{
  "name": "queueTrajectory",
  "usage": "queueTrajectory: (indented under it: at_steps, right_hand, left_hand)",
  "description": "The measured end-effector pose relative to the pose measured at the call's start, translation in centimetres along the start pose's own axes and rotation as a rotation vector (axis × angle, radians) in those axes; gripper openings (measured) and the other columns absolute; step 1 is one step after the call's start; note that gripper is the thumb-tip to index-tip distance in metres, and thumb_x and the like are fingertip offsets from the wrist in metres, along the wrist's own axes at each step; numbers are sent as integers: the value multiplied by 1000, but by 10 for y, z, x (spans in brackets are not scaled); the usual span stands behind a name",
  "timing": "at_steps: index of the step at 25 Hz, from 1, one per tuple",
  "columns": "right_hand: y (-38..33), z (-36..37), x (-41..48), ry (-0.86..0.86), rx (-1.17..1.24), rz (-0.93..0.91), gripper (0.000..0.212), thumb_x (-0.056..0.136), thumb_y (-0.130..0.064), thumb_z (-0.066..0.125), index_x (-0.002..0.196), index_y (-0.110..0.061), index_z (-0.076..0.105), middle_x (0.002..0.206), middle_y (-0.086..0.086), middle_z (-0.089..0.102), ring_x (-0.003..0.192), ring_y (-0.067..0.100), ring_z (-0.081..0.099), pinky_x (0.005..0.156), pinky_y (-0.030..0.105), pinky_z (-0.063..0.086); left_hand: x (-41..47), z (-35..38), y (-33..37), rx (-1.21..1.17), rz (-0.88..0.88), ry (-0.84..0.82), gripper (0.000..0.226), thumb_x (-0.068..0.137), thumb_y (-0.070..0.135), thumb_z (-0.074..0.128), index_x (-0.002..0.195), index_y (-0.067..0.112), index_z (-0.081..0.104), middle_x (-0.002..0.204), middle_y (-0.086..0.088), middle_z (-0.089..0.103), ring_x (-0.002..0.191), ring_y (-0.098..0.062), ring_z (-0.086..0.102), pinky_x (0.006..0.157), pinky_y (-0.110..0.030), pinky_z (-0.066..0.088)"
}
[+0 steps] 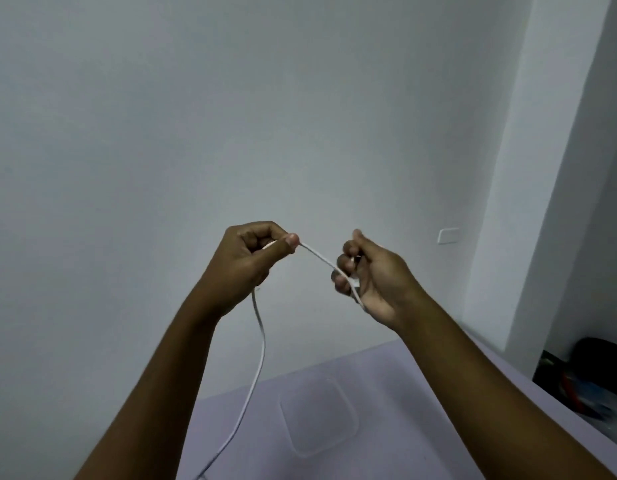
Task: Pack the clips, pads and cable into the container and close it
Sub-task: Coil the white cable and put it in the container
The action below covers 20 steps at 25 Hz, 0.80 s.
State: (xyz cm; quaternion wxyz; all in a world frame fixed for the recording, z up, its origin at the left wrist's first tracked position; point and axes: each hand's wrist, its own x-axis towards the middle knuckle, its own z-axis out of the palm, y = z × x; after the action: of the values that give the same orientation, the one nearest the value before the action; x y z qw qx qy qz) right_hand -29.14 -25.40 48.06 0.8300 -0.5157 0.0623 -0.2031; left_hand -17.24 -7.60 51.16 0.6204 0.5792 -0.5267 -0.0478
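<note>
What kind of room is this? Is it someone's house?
Probably a room in a home, maybe a bedroom: a bare white wall with a switch plate, a lilac cloth-covered surface, and a dark bag in the corner.

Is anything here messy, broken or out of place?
Nothing looks damaged or spilled. The left hand and right hand hold the white cable in the air; its long tail dangles uncoiled toward the purple surface.

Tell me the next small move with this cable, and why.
Probably wind a turn round the right hand: both hands grip the white cable, a short span between them, and a long loose tail hangs from the left hand, not yet fit for the clear container.
</note>
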Motion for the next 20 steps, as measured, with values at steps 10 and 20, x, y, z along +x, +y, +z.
queueTrajectory:
  at_steps: [10,20]
  right_hand:
    - [21,-39,7,44,444,-88,29,104,-34,45,83,-16,53,85,2,58,81,17,66,63,24,52]
    - [41,4,14,390,-218,-357,36,106,-34,39,86,-9,55,61,8,59,61,23,63,73,41,53]
  left_hand:
    - [7,-6,-17,-95,-7,162,21,80,21,67,60,16,64,49,5,35,47,-16,20,48,-29,15]
    - [12,14,4,12,59,-198,19,80,28,69,66,16,71,48,3,42,47,-21,25,48,-28,22]
